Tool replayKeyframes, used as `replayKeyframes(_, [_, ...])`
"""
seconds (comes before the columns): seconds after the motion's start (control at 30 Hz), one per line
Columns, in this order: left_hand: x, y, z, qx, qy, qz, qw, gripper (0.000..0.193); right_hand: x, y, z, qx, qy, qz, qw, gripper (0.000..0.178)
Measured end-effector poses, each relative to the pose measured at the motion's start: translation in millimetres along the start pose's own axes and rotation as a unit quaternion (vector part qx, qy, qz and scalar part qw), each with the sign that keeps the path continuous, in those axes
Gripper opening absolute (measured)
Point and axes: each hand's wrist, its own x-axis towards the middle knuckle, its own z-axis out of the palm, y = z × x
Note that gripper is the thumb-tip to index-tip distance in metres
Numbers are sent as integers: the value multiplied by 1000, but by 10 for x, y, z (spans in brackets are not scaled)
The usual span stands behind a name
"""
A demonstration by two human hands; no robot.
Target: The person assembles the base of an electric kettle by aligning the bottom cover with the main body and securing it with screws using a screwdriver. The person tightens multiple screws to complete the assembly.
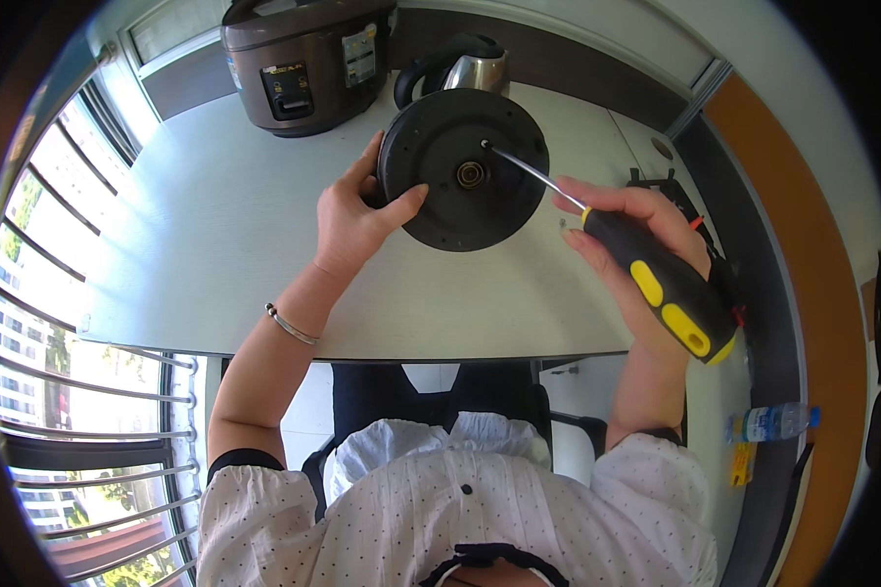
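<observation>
Our left hand (pixel 352 220) is clamped on the left edge of the black disc (pixel 440 210), over the surface (pixel 235 225); our right hand (pixel 671 220) grips the screwdriver (pixel 656 279), tip at the disc's face. Held one-sided, the disc could twist under pressure, making the tip slip.

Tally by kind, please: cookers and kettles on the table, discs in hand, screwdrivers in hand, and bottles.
Brown cooker: 1
Kettle, partly hidden: 1
Black disc, in the left hand: 1
Screwdriver, in the right hand: 1
Plastic bottle: 1
Total: 5
</observation>
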Motion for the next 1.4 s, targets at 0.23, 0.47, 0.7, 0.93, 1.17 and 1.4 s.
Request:
replayKeyframes(0.23, [-12,-41,2,10,5,17,1000,84,-38,33,160,40,106,5,994,30])
replayKeyframes(0.47, [-34,-8,28,33,0,33,999,83,-31,214,261,90,179,-92,975,34])
replayKeyframes(0.7, [-13,-33,3,28,3,14,1000,84,-83,226,376,130,223,-45,965,35])
replayKeyframes(0.93, [-5,-25,-9,27,0,10,1000,84,-184,428,189,191,256,-77,944,18])
replayKeyframes(1.17, [8,-54,-1,18,4,7,1000,82,-411,977,-370,-100,190,24,976,20])
replayKeyframes(1.4, [-7,2,23,2,9,1,1000,78,-607,1623,-637,-295,-88,27,951,41])
